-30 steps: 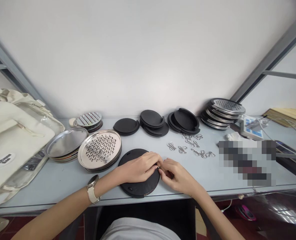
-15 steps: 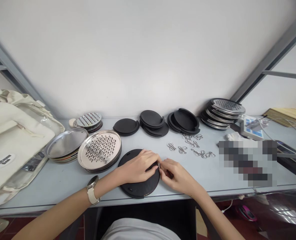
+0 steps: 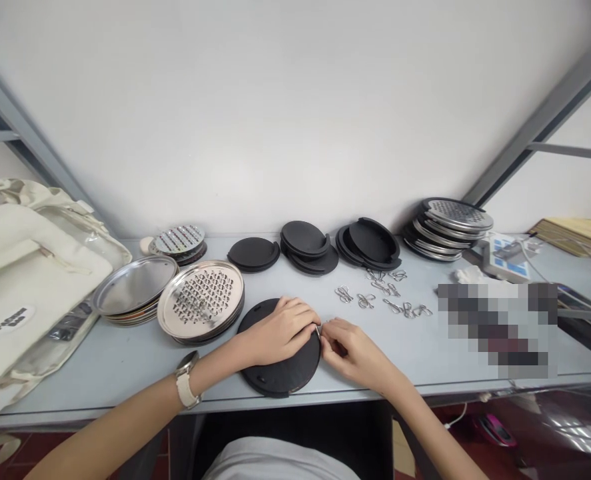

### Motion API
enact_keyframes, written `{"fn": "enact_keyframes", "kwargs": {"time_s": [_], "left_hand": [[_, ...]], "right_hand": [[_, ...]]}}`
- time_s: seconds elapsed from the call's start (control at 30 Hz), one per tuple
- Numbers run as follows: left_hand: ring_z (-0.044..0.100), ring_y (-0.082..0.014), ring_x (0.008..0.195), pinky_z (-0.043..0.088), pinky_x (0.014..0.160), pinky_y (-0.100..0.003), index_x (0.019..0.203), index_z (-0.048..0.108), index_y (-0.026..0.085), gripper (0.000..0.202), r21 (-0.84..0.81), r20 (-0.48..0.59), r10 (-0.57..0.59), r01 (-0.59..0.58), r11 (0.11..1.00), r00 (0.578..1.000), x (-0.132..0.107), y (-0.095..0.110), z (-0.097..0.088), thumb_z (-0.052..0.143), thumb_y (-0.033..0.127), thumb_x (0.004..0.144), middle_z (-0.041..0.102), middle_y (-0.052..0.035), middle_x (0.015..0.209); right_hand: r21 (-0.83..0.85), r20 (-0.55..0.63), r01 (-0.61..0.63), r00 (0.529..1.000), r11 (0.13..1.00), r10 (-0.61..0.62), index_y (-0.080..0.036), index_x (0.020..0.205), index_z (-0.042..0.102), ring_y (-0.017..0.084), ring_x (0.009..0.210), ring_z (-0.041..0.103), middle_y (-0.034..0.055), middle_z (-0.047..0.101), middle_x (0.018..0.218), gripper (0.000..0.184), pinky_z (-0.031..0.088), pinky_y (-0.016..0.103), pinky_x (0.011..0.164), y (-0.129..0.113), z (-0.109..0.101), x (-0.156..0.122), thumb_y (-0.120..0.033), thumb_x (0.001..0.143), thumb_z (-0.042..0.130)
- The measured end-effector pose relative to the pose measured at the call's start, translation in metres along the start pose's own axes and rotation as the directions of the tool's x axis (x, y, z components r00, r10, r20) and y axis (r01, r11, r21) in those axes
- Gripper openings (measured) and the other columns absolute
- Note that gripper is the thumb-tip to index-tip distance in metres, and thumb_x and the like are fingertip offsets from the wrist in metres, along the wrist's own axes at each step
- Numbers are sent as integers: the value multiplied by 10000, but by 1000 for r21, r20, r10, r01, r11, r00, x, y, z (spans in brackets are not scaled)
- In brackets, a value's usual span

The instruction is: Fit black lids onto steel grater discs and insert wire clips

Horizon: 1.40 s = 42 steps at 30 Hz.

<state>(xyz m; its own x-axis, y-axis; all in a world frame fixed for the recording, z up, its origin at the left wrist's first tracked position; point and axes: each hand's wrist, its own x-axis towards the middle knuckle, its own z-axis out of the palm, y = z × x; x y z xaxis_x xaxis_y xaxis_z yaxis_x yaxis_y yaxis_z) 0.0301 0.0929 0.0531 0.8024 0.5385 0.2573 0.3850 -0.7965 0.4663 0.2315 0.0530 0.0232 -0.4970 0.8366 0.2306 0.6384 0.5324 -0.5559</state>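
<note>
A round black disc (image 3: 280, 377) lies flat on the bench under my left hand (image 3: 280, 330), whose fingers press on it and reach its right rim. My right hand (image 3: 350, 353) sits just off that rim, its fingertips pinching a small metal wire clip (image 3: 318, 330) against the edge. My left fingertips are close to the clip, and my fingers hide most of it. Several loose wire clips (image 3: 380, 290) lie on the bench beyond my right hand, apart from both hands.
Left of the disc are stacked steel grater plates (image 3: 200, 300) and a canvas bag (image 3: 35, 300). Black disc stacks (image 3: 370, 243) and more steel plates (image 3: 450, 223) line the wall. A blurred patch (image 3: 498, 330) covers something at right. The bench's front edge (image 3: 375, 393) runs below my arms.
My hands stay at the disc's rim with only small finger shifts around the clip. The whole view has shifted slightly as my head moved.
</note>
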Motion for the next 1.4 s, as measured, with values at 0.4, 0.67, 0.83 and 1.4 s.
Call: {"fn": "enact_keyframes", "kwargs": {"time_s": [0.4,0.67,0.83,1.4], "left_hand": [[525,-174,1014,324,947,-335,1027,547,198,156,-26,-19,17,-18,1000,1000,0,-1,0,398,181,985,599,-34,1034],[521,-179,1019,329,948,-336,1045,541,200,160,-26,-6,19,-19,999,1000,1,-1,-1,394,181,986,593,-38,1042],[527,-179,1018,327,946,-338,1053,536,209,166,-31,-15,10,-10,999,1000,1,0,-1,386,184,987,592,-36,1039],[517,-179,977,336,919,-341,1001,507,209,135,-6,-62,-31,31,1000,998,1,2,-1,386,158,968,576,-26,1004]], "right_hand": [[12,2,1,1000,1000,-1,-211,680,349,143,617,434,-18,444,644,275,345,262,594,0,0,0,-211,942,432],[3,-11,-11,1000,1000,11,-208,686,375,143,619,442,-19,455,646,260,347,255,595,2,2,2,-189,939,433],[16,-22,-30,999,999,31,-212,677,343,138,607,429,-28,436,633,281,339,255,594,3,3,2,-190,945,425],[14,-24,-50,998,999,50,-220,735,340,130,588,409,-38,419,659,208,334,245,558,1,2,2,-154,923,400]]}}
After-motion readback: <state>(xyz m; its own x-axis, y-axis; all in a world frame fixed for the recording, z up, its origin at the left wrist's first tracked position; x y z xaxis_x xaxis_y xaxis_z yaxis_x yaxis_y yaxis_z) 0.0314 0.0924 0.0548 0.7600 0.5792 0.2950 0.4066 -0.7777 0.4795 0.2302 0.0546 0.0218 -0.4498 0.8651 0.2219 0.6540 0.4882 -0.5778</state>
